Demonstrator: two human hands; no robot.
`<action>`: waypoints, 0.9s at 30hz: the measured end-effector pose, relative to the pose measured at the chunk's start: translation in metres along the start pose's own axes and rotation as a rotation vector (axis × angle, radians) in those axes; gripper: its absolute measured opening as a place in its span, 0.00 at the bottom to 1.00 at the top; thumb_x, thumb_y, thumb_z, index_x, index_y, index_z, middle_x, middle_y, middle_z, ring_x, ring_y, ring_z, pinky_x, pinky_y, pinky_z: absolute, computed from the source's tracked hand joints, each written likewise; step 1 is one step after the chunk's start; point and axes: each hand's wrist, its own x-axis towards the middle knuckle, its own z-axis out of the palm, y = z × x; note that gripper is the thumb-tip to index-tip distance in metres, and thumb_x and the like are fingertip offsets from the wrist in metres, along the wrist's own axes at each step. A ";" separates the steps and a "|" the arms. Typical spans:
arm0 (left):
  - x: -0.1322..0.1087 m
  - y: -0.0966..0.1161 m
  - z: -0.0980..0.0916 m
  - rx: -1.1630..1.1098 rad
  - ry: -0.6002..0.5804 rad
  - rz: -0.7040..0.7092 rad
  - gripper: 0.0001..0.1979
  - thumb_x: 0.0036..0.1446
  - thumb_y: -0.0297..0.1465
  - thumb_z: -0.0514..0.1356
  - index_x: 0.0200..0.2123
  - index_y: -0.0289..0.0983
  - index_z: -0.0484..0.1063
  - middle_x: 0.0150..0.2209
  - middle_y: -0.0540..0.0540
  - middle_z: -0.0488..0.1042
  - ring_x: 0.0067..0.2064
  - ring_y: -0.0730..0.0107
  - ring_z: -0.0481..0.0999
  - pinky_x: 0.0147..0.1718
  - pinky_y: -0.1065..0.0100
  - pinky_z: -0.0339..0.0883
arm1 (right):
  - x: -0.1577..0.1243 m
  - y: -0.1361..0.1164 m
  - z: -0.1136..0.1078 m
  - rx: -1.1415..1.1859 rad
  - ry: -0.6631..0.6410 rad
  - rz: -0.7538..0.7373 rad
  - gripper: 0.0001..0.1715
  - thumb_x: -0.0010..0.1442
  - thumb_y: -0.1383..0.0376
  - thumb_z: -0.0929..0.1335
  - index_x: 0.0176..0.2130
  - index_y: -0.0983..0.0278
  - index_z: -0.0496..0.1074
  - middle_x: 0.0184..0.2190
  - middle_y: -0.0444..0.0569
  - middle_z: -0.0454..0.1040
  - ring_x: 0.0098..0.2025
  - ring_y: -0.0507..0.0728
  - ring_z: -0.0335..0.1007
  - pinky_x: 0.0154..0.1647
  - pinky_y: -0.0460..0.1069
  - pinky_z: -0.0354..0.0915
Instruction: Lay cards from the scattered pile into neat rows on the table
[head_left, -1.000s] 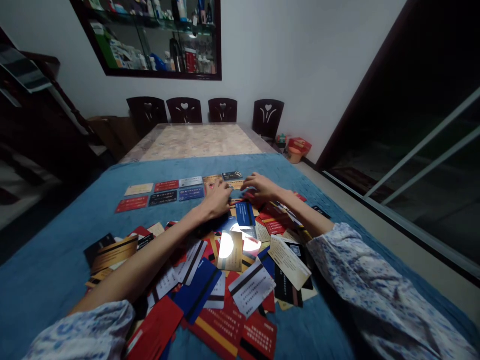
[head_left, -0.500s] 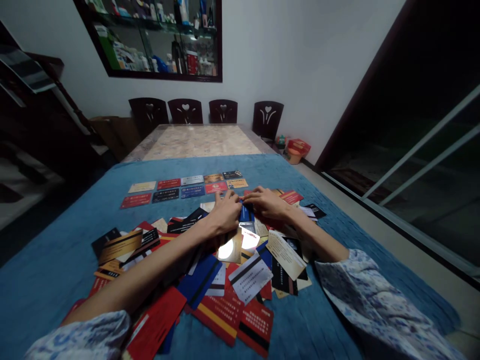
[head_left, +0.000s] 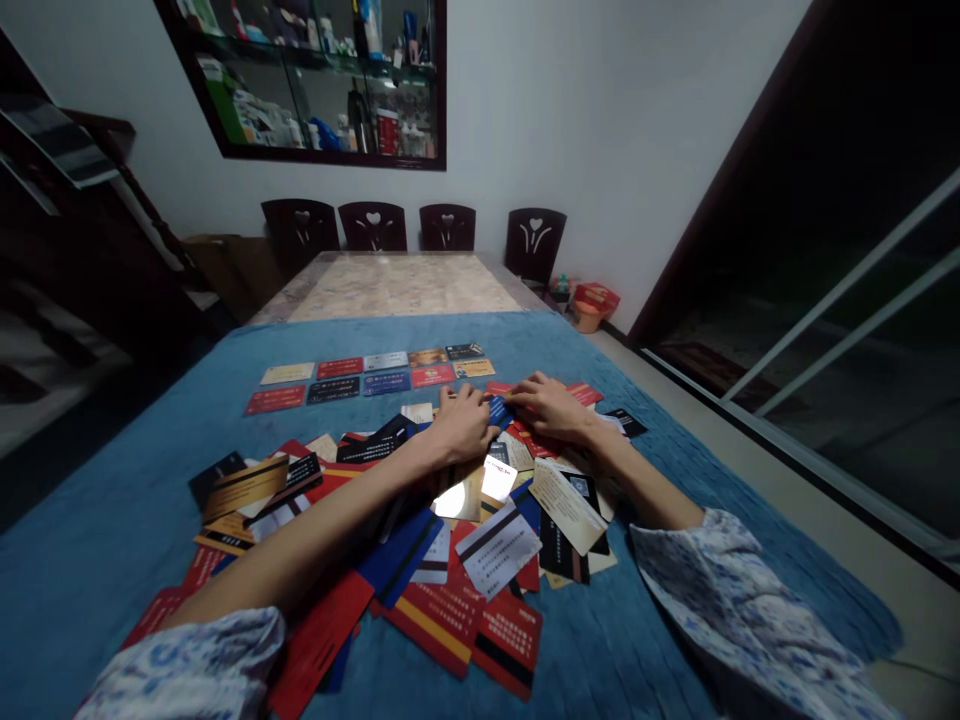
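A blue card point(head_left: 498, 411) sits tilted between my two hands, over the far part of a loose heap of cards. My left hand point(head_left: 459, 424) has its curled fingers at the card's left and near edge. From the other side, my right hand point(head_left: 549, 406) grips its right end, fingers bent and the tips partly hidden. Below my hands lie a shiny gold card point(head_left: 459, 496), a white card with a dark stripe point(head_left: 498, 550) and a cream card with printed text point(head_left: 568, 505). My left forearm covers part of the heap.
Beyond the heap, several cards lie in two neat rows, among them a dark blue card point(head_left: 387, 384) and a red card point(head_left: 280, 400). A blue cloth point(head_left: 600, 640) covers the near table; its stone top point(head_left: 412, 280) shows farther off. Dark chairs point(head_left: 375, 226) stand behind.
The blue card has turned and shifted slightly right and away, and both hands have moved a little right with it. A red card shows now beneath my right hand.
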 end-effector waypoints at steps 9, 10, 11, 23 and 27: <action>0.005 0.004 0.002 -0.008 0.022 -0.037 0.20 0.62 0.43 0.56 0.46 0.35 0.76 0.50 0.34 0.73 0.56 0.44 0.66 0.51 0.42 0.61 | 0.004 0.005 0.006 0.205 0.122 -0.118 0.21 0.60 0.69 0.65 0.52 0.62 0.76 0.49 0.53 0.78 0.51 0.62 0.65 0.54 0.59 0.64; 0.005 0.004 0.002 -0.009 0.025 -0.040 0.19 0.62 0.42 0.56 0.46 0.35 0.76 0.49 0.34 0.73 0.55 0.44 0.66 0.51 0.43 0.61 | 0.004 0.005 0.006 0.216 0.114 -0.119 0.21 0.60 0.69 0.66 0.53 0.62 0.76 0.50 0.53 0.78 0.51 0.62 0.65 0.55 0.59 0.63; 0.004 0.005 0.002 -0.009 0.031 -0.038 0.18 0.62 0.41 0.55 0.46 0.36 0.76 0.49 0.35 0.73 0.55 0.45 0.66 0.51 0.43 0.61 | 0.004 0.005 0.005 0.223 0.105 -0.119 0.21 0.60 0.68 0.66 0.52 0.62 0.77 0.50 0.53 0.78 0.51 0.62 0.65 0.55 0.59 0.63; 0.000 0.001 -0.004 -0.036 0.021 0.026 0.14 0.63 0.34 0.54 0.39 0.35 0.79 0.47 0.36 0.78 0.52 0.48 0.69 0.51 0.46 0.59 | 0.004 0.004 -0.003 0.275 0.070 -0.112 0.17 0.61 0.63 0.69 0.49 0.62 0.78 0.47 0.54 0.78 0.49 0.61 0.67 0.54 0.58 0.61; -0.001 -0.003 -0.006 -0.090 0.043 0.029 0.14 0.64 0.34 0.53 0.37 0.37 0.79 0.44 0.39 0.80 0.50 0.49 0.70 0.50 0.45 0.59 | 0.004 0.003 -0.006 0.292 0.071 -0.111 0.17 0.61 0.63 0.69 0.50 0.63 0.78 0.46 0.54 0.79 0.48 0.62 0.67 0.52 0.57 0.62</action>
